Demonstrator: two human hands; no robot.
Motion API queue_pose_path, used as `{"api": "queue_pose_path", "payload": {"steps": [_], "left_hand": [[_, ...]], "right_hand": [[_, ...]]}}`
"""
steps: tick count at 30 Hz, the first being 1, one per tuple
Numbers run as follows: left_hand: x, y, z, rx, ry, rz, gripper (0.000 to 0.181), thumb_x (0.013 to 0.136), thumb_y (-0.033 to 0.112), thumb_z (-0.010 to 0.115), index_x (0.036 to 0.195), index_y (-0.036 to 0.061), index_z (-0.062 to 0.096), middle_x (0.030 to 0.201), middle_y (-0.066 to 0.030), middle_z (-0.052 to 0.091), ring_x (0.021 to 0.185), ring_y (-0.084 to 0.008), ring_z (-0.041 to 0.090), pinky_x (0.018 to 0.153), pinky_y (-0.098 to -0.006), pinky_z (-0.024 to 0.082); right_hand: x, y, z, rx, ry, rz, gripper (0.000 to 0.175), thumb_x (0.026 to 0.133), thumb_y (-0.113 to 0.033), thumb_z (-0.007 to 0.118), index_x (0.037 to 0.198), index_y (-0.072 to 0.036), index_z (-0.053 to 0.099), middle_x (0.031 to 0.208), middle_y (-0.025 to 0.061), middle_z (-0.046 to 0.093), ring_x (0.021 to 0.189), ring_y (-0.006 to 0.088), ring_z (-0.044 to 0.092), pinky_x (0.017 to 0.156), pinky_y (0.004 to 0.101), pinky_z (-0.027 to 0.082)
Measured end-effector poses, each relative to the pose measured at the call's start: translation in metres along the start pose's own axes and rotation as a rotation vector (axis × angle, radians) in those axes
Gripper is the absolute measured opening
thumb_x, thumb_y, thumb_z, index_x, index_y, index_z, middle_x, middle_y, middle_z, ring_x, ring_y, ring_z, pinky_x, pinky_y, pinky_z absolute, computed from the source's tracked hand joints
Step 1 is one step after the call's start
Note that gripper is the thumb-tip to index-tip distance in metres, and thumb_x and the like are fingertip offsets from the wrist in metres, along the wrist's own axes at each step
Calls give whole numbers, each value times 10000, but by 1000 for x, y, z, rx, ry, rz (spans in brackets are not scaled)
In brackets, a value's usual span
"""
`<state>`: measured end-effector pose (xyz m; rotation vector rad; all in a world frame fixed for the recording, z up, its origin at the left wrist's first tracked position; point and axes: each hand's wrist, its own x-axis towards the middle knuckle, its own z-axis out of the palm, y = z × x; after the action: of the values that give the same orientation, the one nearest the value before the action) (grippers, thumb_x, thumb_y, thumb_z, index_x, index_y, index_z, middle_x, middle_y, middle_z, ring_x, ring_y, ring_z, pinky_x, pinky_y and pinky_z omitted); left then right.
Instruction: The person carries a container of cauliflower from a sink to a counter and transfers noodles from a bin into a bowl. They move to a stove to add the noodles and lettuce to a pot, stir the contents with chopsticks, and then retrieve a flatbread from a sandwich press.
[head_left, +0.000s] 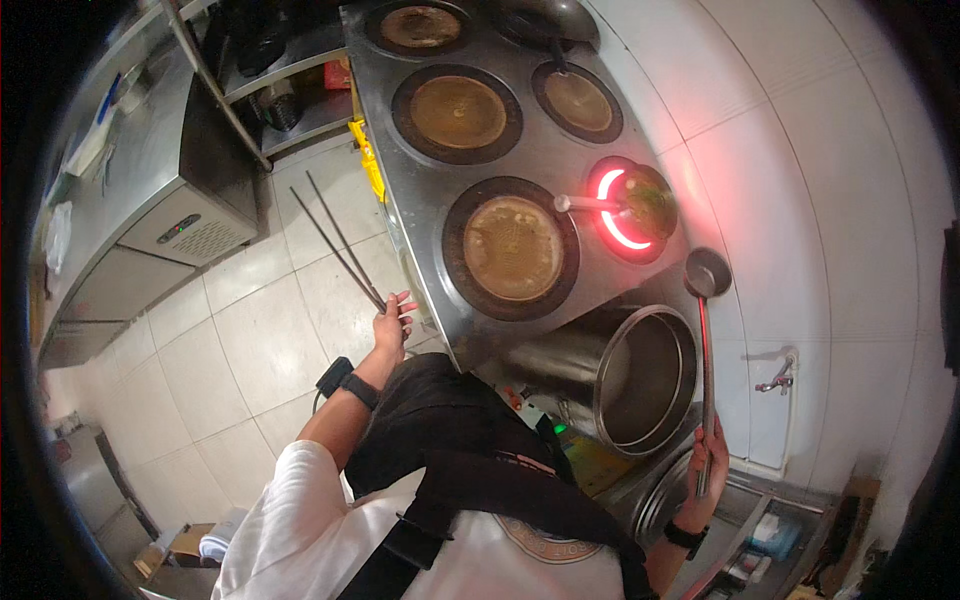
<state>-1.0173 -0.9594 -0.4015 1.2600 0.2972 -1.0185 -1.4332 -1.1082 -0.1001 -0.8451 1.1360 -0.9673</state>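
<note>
My left hand (392, 322) grips a pair of long dark chopsticks (341, 255) in front of the metal cooktop's edge, with their tips apart over the floor. In my right hand (709, 454) is the handle of a long metal ladle (707, 274); its bowl is up beside the tiled wall, and I cannot tell what it holds. A small pan (651, 201) with green food in it sits partly over a red glowing burner (609, 217), its handle pointing left. Below the cooktop a large steel stockpot (559, 356) shows its open mouth, near the ladle's handle.
Several round brown burner plates (514, 247) are set in the steel cooktop (409, 187). A dark wok (566, 19) stands at the far end. A wall tap (776, 382) is at right. Across the tiled floor (255, 330) stands a steel counter (142, 172).
</note>
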Motion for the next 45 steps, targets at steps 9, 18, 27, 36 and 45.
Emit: {"api": "queue_pose_path", "payload": {"steps": [9, 18, 27, 36, 45], "left_hand": [[12, -24, -18, -17, -77, -98, 381, 875, 406, 352, 1103, 153, 524, 921, 5, 596, 592, -66, 429, 459, -191, 322], [75, -35, 16, 11, 63, -82, 581, 765, 547, 475, 1078, 58, 484, 936, -43, 570, 590, -108, 489, 462, -229, 352], [139, -37, 10, 343, 176, -105, 403, 847, 431, 416, 891, 57, 561, 543, -33, 518, 423, -149, 483, 354, -308, 349], [170, -50, -7, -92, -63, -110, 343, 824, 282, 468, 1081, 54, 474, 965, -84, 562, 850, -233, 555, 711, -359, 460], [136, -28, 6, -146, -445, -150, 457, 886, 302, 228, 1260, 48, 293, 1298, -112, 336, 1164, -281, 352, 964, -399, 311]], "right_hand": [[64, 32, 42, -813, -47, -243, 554, 783, -38, 513, 1287, -38, 282, 721, 42, 519, 433, 66, 408, 340, 185, 349], [30, 50, 37, -800, 107, -312, 577, 764, -26, 501, 1294, -53, 275, 701, 57, 518, 413, 76, 401, 341, 200, 339], [-136, 103, -51, -254, 262, -121, 553, 782, -120, 528, 1252, 39, 285, 688, 78, 548, 366, 92, 425, 277, 197, 328], [-268, 235, -89, 75, 964, -188, 544, 813, -87, 454, 1301, -99, 213, 711, 39, 466, 457, 71, 385, 349, 199, 340], [-254, 302, -205, -19, 1291, -114, 105, 766, -151, 462, 793, -77, 392, 669, 44, 452, 522, 131, 421, 480, 258, 374]]}}
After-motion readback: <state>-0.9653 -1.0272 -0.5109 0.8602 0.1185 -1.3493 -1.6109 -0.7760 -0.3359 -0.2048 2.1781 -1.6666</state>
